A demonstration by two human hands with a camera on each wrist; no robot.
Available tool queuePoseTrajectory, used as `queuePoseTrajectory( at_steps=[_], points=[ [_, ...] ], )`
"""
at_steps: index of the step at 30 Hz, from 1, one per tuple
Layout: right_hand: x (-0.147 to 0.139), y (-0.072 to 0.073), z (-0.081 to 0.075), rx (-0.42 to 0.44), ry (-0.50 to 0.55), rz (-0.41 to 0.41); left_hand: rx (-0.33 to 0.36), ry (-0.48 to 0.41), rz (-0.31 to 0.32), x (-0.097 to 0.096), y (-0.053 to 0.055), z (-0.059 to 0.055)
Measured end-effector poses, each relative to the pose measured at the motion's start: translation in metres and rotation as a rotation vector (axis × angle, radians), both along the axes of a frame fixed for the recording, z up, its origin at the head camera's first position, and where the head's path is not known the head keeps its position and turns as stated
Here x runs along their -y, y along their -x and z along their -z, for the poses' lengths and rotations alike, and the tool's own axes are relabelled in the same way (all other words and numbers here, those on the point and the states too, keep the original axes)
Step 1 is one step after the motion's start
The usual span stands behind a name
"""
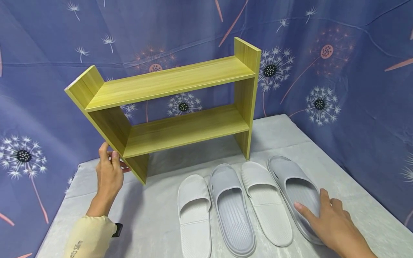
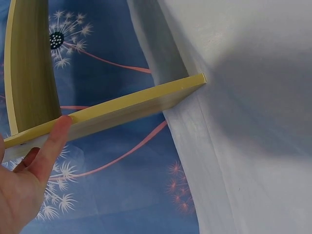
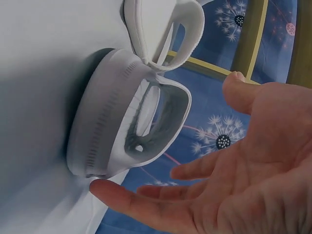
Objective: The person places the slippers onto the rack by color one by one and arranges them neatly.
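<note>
1. The left hand (image 1: 109,175) is at the shelf (image 1: 187,133), low on the outside of its left side panel (image 1: 106,125). It pinches the panel, with the thumb at the front edge and other fingers at the outer face.
2. The shelf is in front of the person, to the right of the left hand and well apart from the right hand (image 1: 338,222). It has two boards between two side panels. In the head view the left side panel slants outward toward its top, while the right side panel (image 1: 252,89) looks nearly upright. Whether the lower end of the left side panel touches the table (image 1: 158,222) cannot be told.
3. The right hand is spread, thumb well away from the fingers, and holds nothing. It is beside and partly over the far-right grey slipper (image 1: 285,168); one fingertip comes very near that slipper, but contact is not clear.
4. Four slippers lie side by side on the table, in front of the shelf and between the hands. From the left they are a white slipper (image 1: 194,190), a grey slipper (image 1: 225,177), a second white slipper (image 1: 258,175) and the far-right grey slipper, toe ends toward the shelf.
5. A pale yellow sleeve (image 1: 91,234) covers the left forearm, with a dark band (image 1: 117,230) by the cuff.
6. Behind the table hangs a blue curtain (image 1: 193,28) with a dandelion print.
</note>
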State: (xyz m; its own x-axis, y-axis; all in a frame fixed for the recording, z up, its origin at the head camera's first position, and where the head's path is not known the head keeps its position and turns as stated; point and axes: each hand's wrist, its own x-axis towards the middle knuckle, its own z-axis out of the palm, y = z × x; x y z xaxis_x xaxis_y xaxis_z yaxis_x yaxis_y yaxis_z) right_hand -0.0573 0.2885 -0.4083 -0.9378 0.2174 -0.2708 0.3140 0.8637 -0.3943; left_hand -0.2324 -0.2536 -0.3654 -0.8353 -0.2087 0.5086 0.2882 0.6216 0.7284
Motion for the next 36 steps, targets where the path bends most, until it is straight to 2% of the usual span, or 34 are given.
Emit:
queuePoseTrajectory(
  at_steps=[11,19,36],
  points=[
    [0.0,-0.005,0.008,0.053,-0.01,-0.003,-0.007,0.022,-0.005,0.0,0.0,0.0],
    [0.009,-0.007,0.013,0.018,-0.021,0.02,-0.008,0.009,-0.006,0.0,0.0,0.0],
    [0.012,-0.007,0.034,-0.075,-0.087,0.054,0.013,0.016,-0.016,-0.001,-0.001,-0.001]
  ],
)
